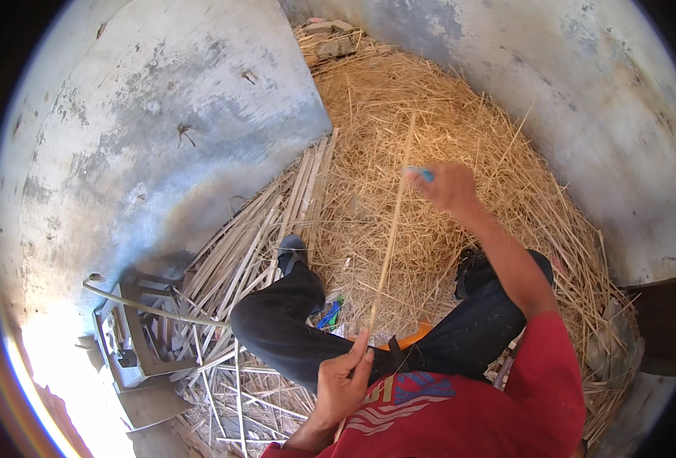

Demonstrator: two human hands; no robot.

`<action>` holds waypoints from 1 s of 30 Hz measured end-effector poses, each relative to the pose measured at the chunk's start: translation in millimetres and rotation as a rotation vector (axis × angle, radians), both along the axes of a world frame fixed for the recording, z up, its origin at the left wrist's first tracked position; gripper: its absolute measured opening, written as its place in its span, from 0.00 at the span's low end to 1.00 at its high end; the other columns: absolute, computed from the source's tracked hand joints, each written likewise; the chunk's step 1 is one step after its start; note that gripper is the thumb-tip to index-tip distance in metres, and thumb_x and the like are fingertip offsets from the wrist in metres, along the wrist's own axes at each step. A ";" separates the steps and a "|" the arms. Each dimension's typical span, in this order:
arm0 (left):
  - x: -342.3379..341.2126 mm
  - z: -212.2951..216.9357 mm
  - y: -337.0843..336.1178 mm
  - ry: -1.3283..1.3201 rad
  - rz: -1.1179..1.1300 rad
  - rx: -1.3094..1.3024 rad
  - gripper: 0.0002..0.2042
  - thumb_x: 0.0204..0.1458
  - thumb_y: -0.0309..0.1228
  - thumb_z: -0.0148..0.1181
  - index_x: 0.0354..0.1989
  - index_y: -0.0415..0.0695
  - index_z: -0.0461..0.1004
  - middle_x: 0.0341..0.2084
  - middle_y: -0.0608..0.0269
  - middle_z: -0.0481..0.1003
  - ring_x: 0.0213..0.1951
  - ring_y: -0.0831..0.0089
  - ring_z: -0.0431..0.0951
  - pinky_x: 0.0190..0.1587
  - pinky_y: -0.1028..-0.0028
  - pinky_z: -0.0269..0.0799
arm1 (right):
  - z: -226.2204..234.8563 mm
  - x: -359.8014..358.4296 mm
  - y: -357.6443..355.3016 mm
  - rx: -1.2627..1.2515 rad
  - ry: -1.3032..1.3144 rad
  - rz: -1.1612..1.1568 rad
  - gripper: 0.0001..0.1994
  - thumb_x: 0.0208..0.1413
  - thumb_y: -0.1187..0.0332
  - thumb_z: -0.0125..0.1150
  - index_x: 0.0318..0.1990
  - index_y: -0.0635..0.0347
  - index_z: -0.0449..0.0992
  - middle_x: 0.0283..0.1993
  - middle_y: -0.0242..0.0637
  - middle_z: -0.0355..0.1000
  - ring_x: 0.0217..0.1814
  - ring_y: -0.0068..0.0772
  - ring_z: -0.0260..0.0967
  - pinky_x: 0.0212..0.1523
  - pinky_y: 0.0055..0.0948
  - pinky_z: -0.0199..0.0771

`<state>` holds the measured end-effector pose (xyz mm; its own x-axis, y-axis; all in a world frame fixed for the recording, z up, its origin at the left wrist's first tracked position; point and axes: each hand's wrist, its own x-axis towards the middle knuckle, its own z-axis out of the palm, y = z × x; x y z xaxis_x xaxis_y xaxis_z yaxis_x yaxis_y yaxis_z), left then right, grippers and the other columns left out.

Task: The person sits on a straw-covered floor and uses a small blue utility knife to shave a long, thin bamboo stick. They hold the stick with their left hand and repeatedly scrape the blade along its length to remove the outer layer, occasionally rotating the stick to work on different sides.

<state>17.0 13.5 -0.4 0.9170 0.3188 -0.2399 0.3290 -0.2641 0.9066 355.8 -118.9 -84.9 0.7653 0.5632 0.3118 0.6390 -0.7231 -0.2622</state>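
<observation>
Left hand (343,379) clenched around long bamboo strip (391,229), right hand (446,185) grasping blue-handled tool (423,174) against it, straw pile (460,137) beneath, split canes (254,252) beside.

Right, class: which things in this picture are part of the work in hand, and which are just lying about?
In hand:
long thin cane strip
left hand pinching its lower end
right hand with a blue-handled tool

Lying about:
straw shavings
pile of split strips
blue and green item
grey plastic chair
</observation>
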 end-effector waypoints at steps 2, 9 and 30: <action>-5.7 -1.8 0.4 -0.012 -0.014 0.013 0.18 0.56 0.23 0.55 0.56 0.34 0.68 0.15 0.72 0.63 0.22 0.89 0.60 0.24 0.84 0.59 | 8.0 18.6 -7.4 -0.102 0.119 -0.120 0.34 0.52 0.29 0.44 0.13 0.50 0.71 0.06 0.28 0.55 0.07 0.27 0.53 0.10 0.29 0.54; -9.4 -10.3 4.0 -0.048 0.015 0.058 0.19 0.56 0.23 0.56 0.56 0.35 0.68 0.13 0.71 0.61 0.20 0.89 0.60 0.23 0.84 0.58 | 2.8 -79.9 8.3 0.194 -0.036 0.367 0.34 0.54 0.30 0.41 0.14 0.49 0.71 0.08 0.26 0.56 0.09 0.26 0.55 0.10 0.30 0.54; 10.8 -18.0 9.1 -0.125 0.315 -0.891 0.17 0.60 0.20 0.49 0.58 0.39 0.67 0.14 0.73 0.63 0.15 0.86 0.55 0.20 0.80 0.55 | 39.3 -121.9 14.6 0.169 0.085 0.505 0.33 0.46 0.30 0.52 0.17 0.55 0.75 0.13 0.37 0.67 0.14 0.40 0.68 0.16 0.36 0.66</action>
